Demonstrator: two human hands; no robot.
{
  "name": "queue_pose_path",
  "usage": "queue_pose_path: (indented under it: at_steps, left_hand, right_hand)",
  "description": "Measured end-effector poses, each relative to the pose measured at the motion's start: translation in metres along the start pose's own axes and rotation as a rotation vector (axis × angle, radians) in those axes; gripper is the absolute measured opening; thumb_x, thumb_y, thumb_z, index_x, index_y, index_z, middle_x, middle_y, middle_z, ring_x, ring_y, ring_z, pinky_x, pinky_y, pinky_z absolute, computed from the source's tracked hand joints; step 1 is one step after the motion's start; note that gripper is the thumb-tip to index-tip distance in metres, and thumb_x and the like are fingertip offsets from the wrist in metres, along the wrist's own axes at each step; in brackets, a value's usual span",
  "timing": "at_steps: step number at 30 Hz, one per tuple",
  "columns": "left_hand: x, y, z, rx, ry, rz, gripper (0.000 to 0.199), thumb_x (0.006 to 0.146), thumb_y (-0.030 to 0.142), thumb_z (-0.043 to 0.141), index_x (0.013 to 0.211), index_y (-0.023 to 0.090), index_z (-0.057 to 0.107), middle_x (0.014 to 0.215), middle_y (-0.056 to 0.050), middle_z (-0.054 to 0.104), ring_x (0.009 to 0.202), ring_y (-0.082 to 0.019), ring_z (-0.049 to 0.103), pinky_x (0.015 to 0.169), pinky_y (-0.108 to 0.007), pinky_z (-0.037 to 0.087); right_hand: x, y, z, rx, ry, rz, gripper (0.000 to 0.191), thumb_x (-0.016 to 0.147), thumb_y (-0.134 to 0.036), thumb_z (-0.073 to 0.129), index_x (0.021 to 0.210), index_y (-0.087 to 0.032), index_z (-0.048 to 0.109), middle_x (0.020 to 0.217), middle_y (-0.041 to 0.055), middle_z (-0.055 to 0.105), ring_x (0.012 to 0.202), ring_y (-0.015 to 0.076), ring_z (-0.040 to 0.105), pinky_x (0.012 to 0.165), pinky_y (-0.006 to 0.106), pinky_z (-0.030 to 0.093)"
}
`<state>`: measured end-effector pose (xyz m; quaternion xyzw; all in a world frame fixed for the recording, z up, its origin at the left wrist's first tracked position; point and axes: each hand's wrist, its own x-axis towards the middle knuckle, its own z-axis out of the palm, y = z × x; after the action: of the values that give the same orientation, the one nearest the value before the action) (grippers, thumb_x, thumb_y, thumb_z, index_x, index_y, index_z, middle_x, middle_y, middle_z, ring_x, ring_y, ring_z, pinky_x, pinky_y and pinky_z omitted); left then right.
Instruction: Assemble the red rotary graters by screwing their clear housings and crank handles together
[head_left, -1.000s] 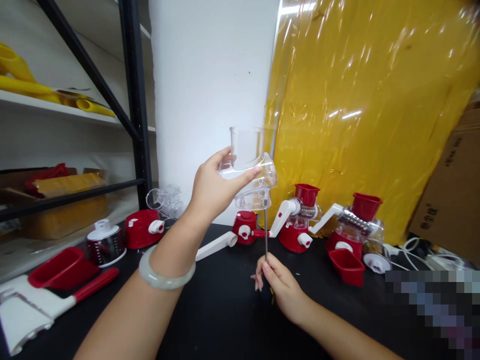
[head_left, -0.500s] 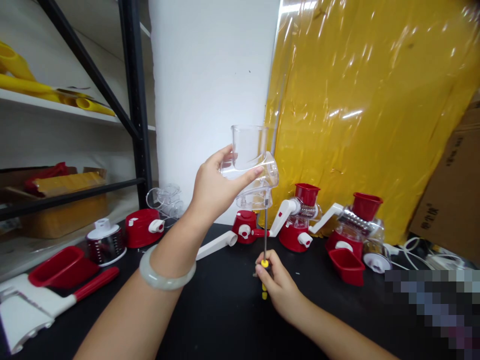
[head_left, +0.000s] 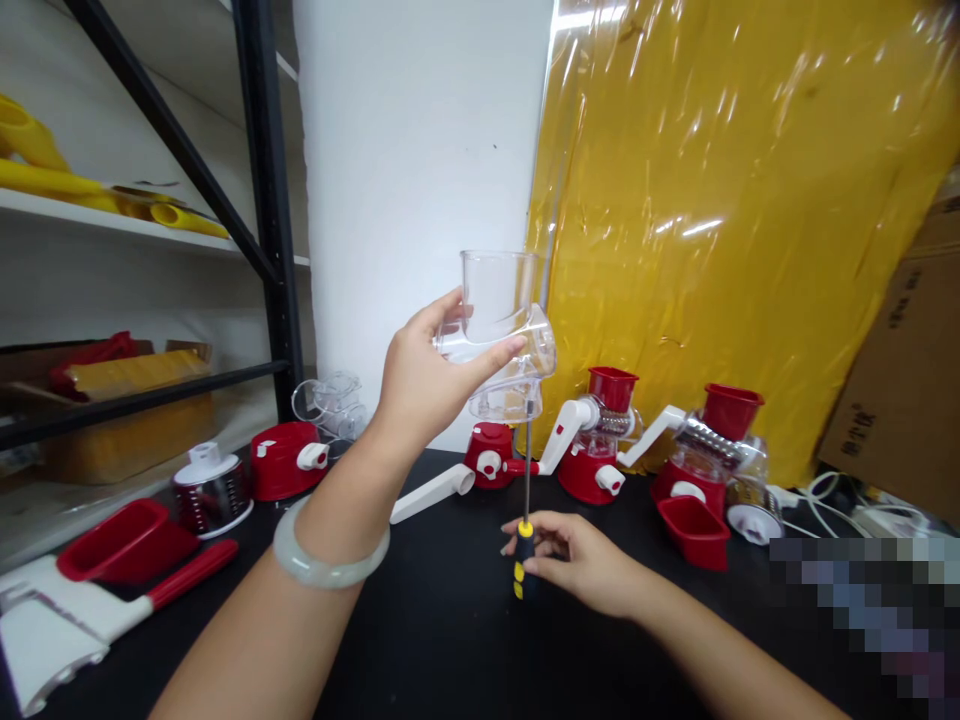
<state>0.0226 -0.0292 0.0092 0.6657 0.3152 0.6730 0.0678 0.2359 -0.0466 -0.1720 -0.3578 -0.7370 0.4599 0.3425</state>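
My left hand (head_left: 435, 370) grips a clear plastic grater housing (head_left: 499, 290) around its middle and holds it up above the table, its tall feed tube pointing upward. Below it, my right hand (head_left: 566, 555) has its fingers around the black and yellow handle of a screwdriver (head_left: 519, 565). The screwdriver stands nearly upright with its shaft pointing up. Its tip reaches the underside of the clear housing; exactly what it touches there is too small to make out.
On the black table (head_left: 442, 630) lie a white crank handle (head_left: 431, 493), a red base (head_left: 285, 460), a grating drum (head_left: 212, 490) and a red hopper (head_left: 127, 540). Assembled rotary graters (head_left: 592, 465) stand at the back right. A shelf rack (head_left: 266, 200) rises at left.
My right hand has shifted its hold on the screwdriver handle, its fingers now spread more to the side. The screwdriver leans slightly differently. My left hand and the housing stay almost in place.
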Motion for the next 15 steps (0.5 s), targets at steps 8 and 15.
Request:
queue_pose_path:
  at_steps: [8,15]
  left_hand:
    - [0.0,0.001,-0.001,0.005,-0.002,0.002,0.077,0.065,0.054,0.086,0.129,0.018,0.066,0.121,-0.013,0.073,0.115,-0.029,0.065,0.103,-0.043,0.053]
    - [0.001,0.003,-0.001,0.026,0.009,-0.027,0.077,0.065,0.054,0.086,0.129,0.016,0.066,0.12,-0.014,0.073,0.114,-0.03,0.067,0.102,-0.042,0.053]
  right_hand:
    - [0.008,0.019,0.009,0.07,0.137,-0.005,0.054,0.064,-0.056,0.091,0.09,-0.017,0.063,0.084,0.0021,0.069,0.079,0.0174,0.066,0.078,0.032,0.051]
    - [0.005,0.014,0.008,0.099,0.106,-0.021,0.051,0.069,-0.057,0.088,0.093,-0.017,0.066,0.087,0.0028,0.068,0.082,0.0182,0.066,0.081,0.033,0.051]
